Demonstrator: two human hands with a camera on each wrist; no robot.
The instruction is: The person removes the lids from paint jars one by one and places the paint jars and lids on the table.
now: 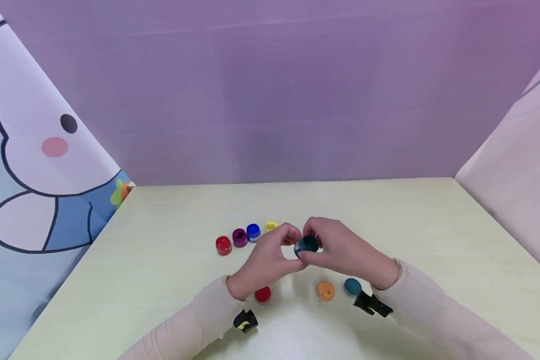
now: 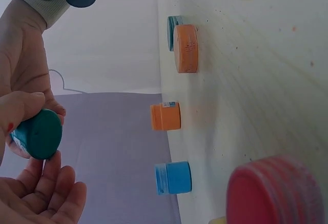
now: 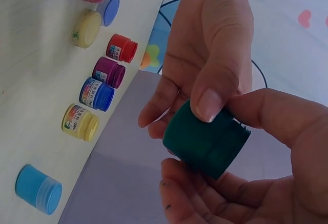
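Observation:
A small dark green paint jar (image 1: 307, 244) is held above the table between both hands. My left hand (image 1: 266, 257) pinches it from the left, its thumb (image 3: 209, 105) lying across the jar's side. From the other side my right hand (image 1: 344, 250) holds the same jar (image 3: 202, 139), with thumb and fingers around it near the neck. The left wrist view shows the jar's round green end (image 2: 45, 134). No cap shows on the neck. A teal lid (image 1: 352, 286) lies on the table below the right wrist, beside an orange lid (image 1: 325, 290).
Beyond my left hand stand red (image 1: 223, 245), purple (image 1: 240, 238), blue (image 1: 253, 232) and yellow (image 1: 271, 226) jars in a row. Light blue (image 2: 174, 178) and orange (image 2: 165, 116) jars stand further along. A red lid (image 1: 262, 294) and several others, including a yellow one (image 3: 86, 28), lie nearer.

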